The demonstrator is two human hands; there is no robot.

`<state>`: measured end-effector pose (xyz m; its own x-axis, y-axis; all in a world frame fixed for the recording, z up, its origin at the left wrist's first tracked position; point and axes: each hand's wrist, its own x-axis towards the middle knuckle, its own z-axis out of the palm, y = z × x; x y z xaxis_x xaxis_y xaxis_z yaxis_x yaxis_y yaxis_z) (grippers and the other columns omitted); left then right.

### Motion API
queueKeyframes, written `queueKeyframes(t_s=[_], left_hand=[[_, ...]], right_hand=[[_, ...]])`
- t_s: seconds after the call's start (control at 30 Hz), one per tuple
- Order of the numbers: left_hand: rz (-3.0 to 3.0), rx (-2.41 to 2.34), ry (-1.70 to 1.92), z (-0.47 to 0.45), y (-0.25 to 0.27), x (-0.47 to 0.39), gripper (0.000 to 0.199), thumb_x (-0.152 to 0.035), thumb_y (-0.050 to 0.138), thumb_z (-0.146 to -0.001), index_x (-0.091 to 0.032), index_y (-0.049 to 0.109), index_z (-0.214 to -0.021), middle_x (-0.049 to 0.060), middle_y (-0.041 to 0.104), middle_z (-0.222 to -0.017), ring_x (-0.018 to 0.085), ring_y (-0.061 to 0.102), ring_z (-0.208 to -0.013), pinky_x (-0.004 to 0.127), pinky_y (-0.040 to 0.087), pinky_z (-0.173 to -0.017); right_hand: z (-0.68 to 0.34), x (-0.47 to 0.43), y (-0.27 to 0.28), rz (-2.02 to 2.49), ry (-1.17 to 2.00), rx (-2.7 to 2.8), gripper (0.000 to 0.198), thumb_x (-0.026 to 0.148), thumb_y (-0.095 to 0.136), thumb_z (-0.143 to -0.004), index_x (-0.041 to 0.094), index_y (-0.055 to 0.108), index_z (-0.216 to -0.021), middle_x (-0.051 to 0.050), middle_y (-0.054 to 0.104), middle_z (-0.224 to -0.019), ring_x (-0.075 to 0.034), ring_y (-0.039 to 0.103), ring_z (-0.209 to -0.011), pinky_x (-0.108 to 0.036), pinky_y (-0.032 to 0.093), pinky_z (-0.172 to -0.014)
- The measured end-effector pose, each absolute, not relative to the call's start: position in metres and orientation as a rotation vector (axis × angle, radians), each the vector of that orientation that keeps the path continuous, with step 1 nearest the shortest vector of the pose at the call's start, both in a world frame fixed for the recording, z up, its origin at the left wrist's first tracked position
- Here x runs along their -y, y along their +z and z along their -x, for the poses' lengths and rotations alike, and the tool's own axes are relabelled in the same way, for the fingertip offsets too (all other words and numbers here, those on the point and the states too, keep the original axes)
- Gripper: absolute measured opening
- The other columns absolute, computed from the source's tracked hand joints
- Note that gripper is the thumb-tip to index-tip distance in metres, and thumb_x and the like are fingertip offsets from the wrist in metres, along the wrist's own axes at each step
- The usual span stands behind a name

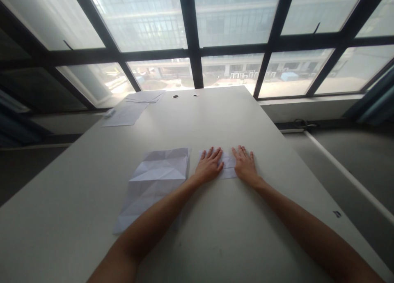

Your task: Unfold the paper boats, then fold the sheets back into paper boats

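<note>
A wall of dark-framed windows (230,16) runs across the far side, with a pale building and open ground outside. Below it a long white bench (197,127) reaches from the person to the glass. Blue curtains (380,94) hang at the left and right edges of the view.

On the bench, left of the hands, lies a large white creased sheet (160,184), crossed by straight and diagonal folds and slightly raised along them; the left forearm passes over its right side. Near the far left corner, several loose paper sheets (123,115) lie partly overlapping, beside a small pale item too blurred to name.

The left hand (209,166) and the right hand (245,166) lie palm down, side by side with a gap between them, both on a small folded paper (228,173). That paper is flat on the bench, just right of the creased sheet, its crosswise crease lines showing in the gap. The left fingers are moderately spread, pointing away, with the thumb out toward the right hand. The right fingers are straight and parted a little. Both sets press rather than grip.

Smallest are two round holes (175,96) in the far end of the bench and a dark label (337,214) by its right edge.
</note>
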<state>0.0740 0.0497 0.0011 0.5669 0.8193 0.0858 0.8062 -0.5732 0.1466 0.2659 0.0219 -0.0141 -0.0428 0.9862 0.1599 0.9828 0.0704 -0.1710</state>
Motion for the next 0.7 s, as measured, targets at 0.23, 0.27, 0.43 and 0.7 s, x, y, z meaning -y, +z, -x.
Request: queueKeyframes(t_s=[0.23,0.27,0.43,0.7], left_hand=[[-2.709,-1.407,0.219,-0.074,0.001,-0.05,0.062,-0.049,0.03,-0.099,-0.024,0.023,-0.155,0.002,0.024,-0.162,0.028,0.013,-0.15,0.053,0.015,-0.12],[-2.709,-1.406,0.223,-0.074,0.0,-0.05,0.062,-0.049,0.03,-0.099,-0.024,0.023,-0.155,0.002,0.023,-0.162,0.028,0.013,-0.15,0.053,0.015,-0.12],[-2.703,-1.406,0.25,-0.076,-0.002,-0.05,0.063,-0.053,0.03,-0.098,-0.024,0.026,-0.154,0.001,0.024,-0.161,0.029,0.013,-0.15,0.053,0.015,-0.12],[-2.695,-1.419,0.261,-0.076,-0.004,-0.05,0.061,-0.048,0.031,-0.099,-0.023,0.027,-0.154,0.002,0.025,-0.161,0.027,0.015,-0.15,0.052,0.015,-0.12]], right_hand=[[-0.269,-0.023,-0.007,1.924,-0.064,2.018,0.065,0.005,0.035,-0.084,0.009,0.038,-0.148,-0.016,0.035,-0.156,-0.026,0.023,-0.147,-0.05,0.017,-0.119],[-0.268,-0.023,-0.006,1.858,-0.063,2.027,0.064,0.005,0.034,-0.084,0.008,0.038,-0.148,-0.015,0.035,-0.156,-0.024,0.022,-0.148,-0.047,0.017,-0.12],[-0.259,-0.024,-0.008,1.489,0.089,2.195,0.058,0.011,0.034,-0.09,0.009,0.04,-0.148,-0.012,0.036,-0.156,-0.019,0.024,-0.147,-0.04,0.022,-0.12],[-0.258,-0.026,-0.019,1.36,0.238,2.365,0.051,0.022,0.037,-0.097,0.012,0.042,-0.147,-0.014,0.04,-0.153,-0.022,0.035,-0.143,-0.044,0.025,-0.119]])
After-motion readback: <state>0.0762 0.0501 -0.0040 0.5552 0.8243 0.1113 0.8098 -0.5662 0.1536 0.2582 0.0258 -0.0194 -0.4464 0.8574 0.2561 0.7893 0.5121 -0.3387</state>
